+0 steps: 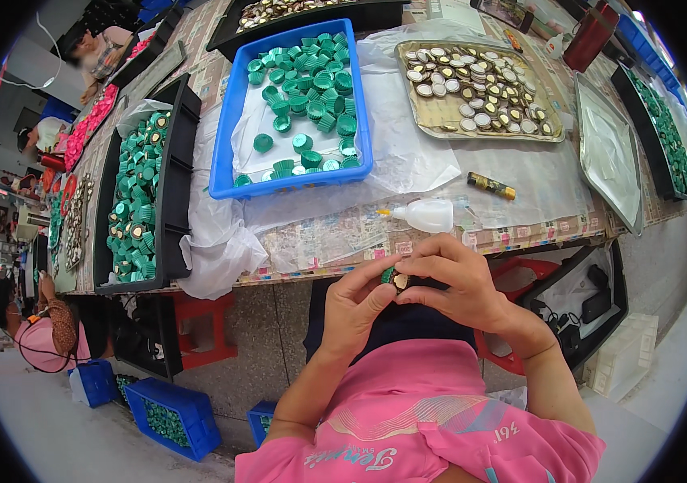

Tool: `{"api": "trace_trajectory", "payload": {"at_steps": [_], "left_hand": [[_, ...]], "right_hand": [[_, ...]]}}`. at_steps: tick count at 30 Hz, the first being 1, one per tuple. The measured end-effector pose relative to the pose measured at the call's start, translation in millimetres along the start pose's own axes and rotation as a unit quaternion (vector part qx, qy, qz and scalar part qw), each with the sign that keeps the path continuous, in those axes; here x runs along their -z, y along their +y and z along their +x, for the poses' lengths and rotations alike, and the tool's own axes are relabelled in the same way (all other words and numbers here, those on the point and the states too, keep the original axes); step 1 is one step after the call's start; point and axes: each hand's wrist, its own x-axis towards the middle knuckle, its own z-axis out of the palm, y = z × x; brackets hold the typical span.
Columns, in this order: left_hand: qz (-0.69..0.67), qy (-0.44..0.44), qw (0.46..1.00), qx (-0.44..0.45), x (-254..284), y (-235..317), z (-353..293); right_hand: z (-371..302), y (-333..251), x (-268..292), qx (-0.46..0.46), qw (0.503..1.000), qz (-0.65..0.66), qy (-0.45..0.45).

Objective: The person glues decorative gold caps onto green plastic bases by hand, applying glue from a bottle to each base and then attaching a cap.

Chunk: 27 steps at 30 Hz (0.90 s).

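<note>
Just past the near table edge, in front of my body, both hands meet around a small green pleated cup [388, 274]. A brown-and-cream piece [401, 281] shows at its opening. My left hand [357, 302] pinches the cup between thumb and fingers. The thumb and fingertips of my right hand [456, 283] close on the brown-and-cream piece from the other side. Beyond the fingers, a white squeeze bottle [428, 216] with a yellow tip lies on its side on the table. Fingers partly hide where cup and piece meet.
A blue tray [221, 165] holds loose green cups [311, 105]. Right of it, a metal tray [440, 133] carries brown-and-cream pieces. A black crate [168, 201] of filled cups stands left. A black-and-gold cylinder [491, 186] lies near the bottle. Other people sit far left.
</note>
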Motion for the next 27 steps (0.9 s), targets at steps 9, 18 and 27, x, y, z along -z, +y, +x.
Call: {"api": "trace_trajectory", "payload": {"at_steps": [9, 18, 27], "left_hand": [[0.035, 0.005, 0.999, 0.011, -5.6, 0.4, -8.8], [0.094, 0.012, 0.995, -0.029, 4.8, 21.2, -11.1], [0.224, 0.364, 0.852, -0.303, 137.3, 165.9, 4.6]], "right_hand": [[-2.3, -9.1, -8.4, -0.014, 1.000, 0.004, 0.001], [1.4, -9.7, -7.3, 0.005, 1.000, 0.016, -0.016], [-3.1, -23.4, 1.4, -0.031, 0.999, 0.024, 0.001]]}}
